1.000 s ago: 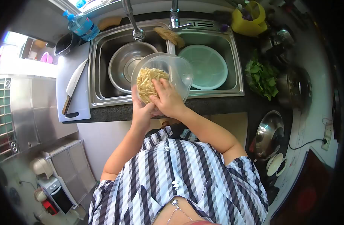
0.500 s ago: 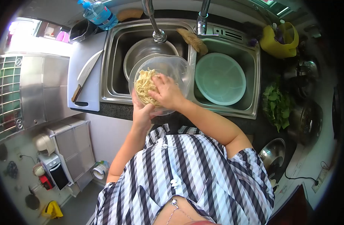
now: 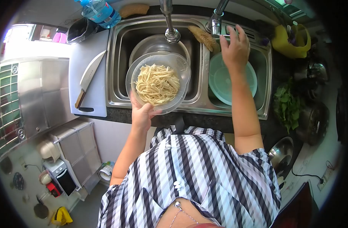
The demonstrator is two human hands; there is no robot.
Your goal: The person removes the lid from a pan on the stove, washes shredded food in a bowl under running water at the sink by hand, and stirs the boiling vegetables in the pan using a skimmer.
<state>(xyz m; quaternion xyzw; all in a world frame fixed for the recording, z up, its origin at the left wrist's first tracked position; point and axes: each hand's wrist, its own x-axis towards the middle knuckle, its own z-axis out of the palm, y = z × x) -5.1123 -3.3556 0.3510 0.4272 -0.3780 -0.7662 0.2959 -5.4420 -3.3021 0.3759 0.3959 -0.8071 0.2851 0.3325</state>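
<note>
My left hand grips the near rim of a clear plastic colander, thumb on top, above the left sink basin. A heap of pale yellow noodle-like strips fills its middle. Above the right basin, my right hand is empty, its fingers apart and close to the tap's base; whether they touch its lever is unclear. The tap spout hangs over the left basin, with no water visibly running. Beneath the colander a steel bowl is partly hidden.
A pale green tub sits in the right basin. On the left, a large knife lies on a white cutting board. A brown loofah-like piece rests on the sink divider. Leafy greens lie to the right.
My right hand has come out of the strips and moved right and away from me, to the tap. The left hand still holds the colander; the strips are now fully visible.
</note>
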